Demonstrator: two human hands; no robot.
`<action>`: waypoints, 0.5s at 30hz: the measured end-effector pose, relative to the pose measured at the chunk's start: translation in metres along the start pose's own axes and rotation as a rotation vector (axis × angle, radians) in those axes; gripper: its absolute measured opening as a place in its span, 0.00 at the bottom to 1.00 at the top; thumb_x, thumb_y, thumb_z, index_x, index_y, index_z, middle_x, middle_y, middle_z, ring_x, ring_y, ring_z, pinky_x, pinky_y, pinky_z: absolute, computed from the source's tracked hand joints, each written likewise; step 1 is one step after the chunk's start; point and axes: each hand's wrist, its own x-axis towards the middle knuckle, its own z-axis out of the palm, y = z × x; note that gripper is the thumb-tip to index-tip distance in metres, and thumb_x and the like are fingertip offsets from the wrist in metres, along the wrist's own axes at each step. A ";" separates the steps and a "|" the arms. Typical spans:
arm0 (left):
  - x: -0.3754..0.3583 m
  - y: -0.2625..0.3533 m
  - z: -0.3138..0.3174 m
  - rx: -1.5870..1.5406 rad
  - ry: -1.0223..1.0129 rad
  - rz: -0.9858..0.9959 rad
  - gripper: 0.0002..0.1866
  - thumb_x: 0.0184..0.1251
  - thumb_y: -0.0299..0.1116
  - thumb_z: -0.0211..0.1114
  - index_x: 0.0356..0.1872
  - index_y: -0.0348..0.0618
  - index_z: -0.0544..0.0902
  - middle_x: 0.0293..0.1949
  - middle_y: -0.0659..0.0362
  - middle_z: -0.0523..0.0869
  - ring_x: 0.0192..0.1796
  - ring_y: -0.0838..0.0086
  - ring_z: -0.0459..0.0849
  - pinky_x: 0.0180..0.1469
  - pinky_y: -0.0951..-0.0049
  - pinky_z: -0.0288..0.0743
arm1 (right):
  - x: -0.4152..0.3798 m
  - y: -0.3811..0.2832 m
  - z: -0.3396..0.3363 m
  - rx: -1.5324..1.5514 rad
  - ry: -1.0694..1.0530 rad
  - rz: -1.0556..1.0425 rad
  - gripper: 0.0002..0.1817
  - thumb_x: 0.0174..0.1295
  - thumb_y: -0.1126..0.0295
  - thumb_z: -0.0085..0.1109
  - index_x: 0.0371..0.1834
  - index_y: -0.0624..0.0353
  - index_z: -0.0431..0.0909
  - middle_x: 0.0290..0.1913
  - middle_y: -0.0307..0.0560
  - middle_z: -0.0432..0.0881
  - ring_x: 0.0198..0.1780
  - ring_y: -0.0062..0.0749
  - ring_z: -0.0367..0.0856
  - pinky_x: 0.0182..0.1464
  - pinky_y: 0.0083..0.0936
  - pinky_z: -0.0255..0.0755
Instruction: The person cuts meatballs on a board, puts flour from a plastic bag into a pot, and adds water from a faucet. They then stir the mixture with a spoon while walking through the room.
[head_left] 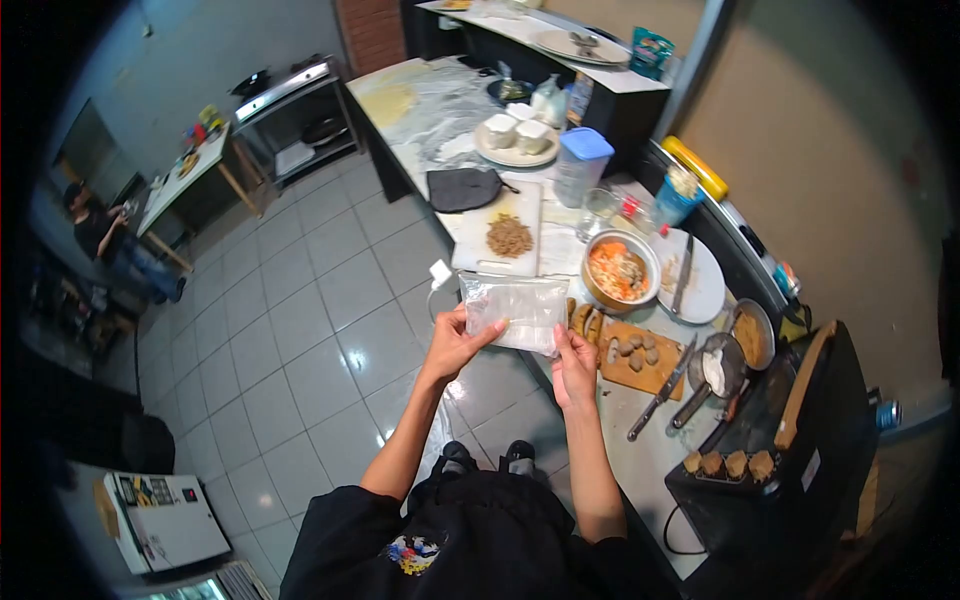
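Between my hands, in front of the counter's edge, is a flat clear plastic bag (525, 303) with whitish folds. My left hand (458, 345) grips its lower left side, thumb on top. On the bag's right edge, my right hand (575, 368) pinches the corner. Just beyond the bag lies a white cutting board (467, 252) with a heap of brown chopped food (509, 236). Right of the bag stand a pot (595, 295) of shredded orange and white food, some bananas (584, 320) and a wooden board (622, 374) with several small roundish pieces.
A knife (660, 392) and a small pan (716, 368) lie on the right, near a black oven (790, 460). Farther back are a black pouch (463, 189), a plate (488, 155) with white blocks and a lidded container (582, 165). Another person (108, 240) stands far left.
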 end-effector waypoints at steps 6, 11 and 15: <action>0.014 0.009 0.018 -0.492 -0.140 -0.403 0.18 0.67 0.35 0.66 0.54 0.40 0.75 0.45 0.62 0.83 0.43 0.83 0.81 0.43 0.80 0.75 | -0.017 -0.014 -0.006 -0.202 0.043 -0.174 0.10 0.64 0.76 0.60 0.26 0.58 0.72 0.30 0.31 0.73 0.33 0.12 0.67 0.39 0.12 0.63; 0.017 -0.002 0.038 -0.332 -0.130 -0.423 0.21 0.68 0.37 0.64 0.57 0.40 0.71 0.46 0.60 0.84 0.42 0.77 0.84 0.41 0.76 0.79 | -0.021 -0.015 -0.029 -0.404 -0.009 -0.139 0.07 0.65 0.75 0.59 0.40 0.62 0.71 0.39 0.37 0.73 0.43 0.18 0.72 0.48 0.18 0.69; 0.016 -0.011 0.052 -0.240 -0.019 -0.365 0.23 0.66 0.33 0.66 0.58 0.38 0.70 0.41 0.57 0.86 0.39 0.76 0.85 0.39 0.76 0.80 | -0.038 -0.025 -0.015 -0.157 0.109 0.008 0.18 0.64 0.73 0.60 0.54 0.59 0.66 0.44 0.41 0.73 0.49 0.28 0.75 0.50 0.31 0.76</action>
